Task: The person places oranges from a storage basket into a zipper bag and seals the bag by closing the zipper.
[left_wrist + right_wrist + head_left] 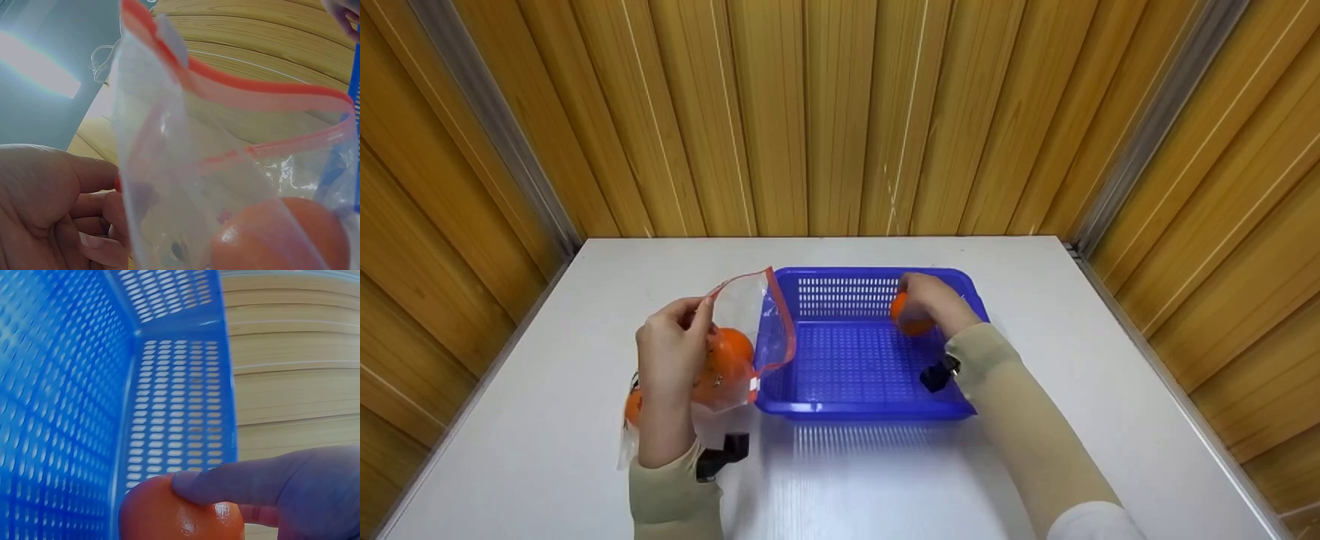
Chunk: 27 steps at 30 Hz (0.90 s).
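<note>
My left hand (pixel 671 349) pinches the red-edged mouth of a clear zip bag (pixel 780 319), which stands open toward the basket. Inside the bag an orange (pixel 281 236) shows through the plastic, and more orange fruit shows lower down, partly behind my wrist. The bag's mouth overlaps the left rim of a blue plastic basket (pixel 862 409). At the basket's far right, my right hand (pixel 930 296) grips another orange (pixel 911 319). In the right wrist view the thumb lies across the top of that orange, and the other fingers are mostly hidden.
The basket, with slotted walls and a meshed floor, stands on a white table (pixel 840 487). Wood-patterned panels (pixel 840 120) rise behind the table and along both sides. Black camera mounts (pixel 727 454) are strapped to both wrists.
</note>
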Each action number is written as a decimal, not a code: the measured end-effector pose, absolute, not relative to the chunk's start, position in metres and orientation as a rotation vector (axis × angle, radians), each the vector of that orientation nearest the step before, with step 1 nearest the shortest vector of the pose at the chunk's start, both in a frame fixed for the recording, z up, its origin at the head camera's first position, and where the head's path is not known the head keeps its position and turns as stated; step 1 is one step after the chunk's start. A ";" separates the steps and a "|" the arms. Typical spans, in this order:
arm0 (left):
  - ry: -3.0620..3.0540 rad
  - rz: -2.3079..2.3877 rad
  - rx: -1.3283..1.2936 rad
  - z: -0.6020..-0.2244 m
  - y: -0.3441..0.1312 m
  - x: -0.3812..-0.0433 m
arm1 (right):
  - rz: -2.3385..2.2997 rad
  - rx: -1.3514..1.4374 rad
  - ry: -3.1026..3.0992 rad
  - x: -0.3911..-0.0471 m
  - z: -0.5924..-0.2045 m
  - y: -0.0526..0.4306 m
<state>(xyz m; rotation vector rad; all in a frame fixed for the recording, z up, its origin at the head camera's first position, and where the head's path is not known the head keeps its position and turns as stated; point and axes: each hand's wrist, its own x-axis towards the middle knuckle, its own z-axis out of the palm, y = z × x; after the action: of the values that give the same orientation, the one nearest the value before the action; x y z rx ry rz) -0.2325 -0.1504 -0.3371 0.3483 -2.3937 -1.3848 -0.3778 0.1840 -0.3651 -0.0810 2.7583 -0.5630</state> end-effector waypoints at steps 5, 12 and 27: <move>-2.390 -1.361 0.334 -0.338 -0.150 -0.232 | -0.661 -0.114 2.738 -0.372 -0.358 0.181; -2.381 -1.318 0.308 -0.340 -0.151 -0.232 | -0.840 -0.134 2.693 -0.363 -0.349 0.178; -2.384 -1.350 0.314 -0.339 -0.150 -0.232 | -1.180 -0.220 2.660 -0.336 -0.343 0.167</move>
<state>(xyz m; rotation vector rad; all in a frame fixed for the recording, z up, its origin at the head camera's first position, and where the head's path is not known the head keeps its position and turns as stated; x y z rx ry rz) -0.2316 -0.1502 -0.3389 0.3144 -2.3837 -1.3501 -0.3362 0.1665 -0.3426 -0.2205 2.6598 -1.1804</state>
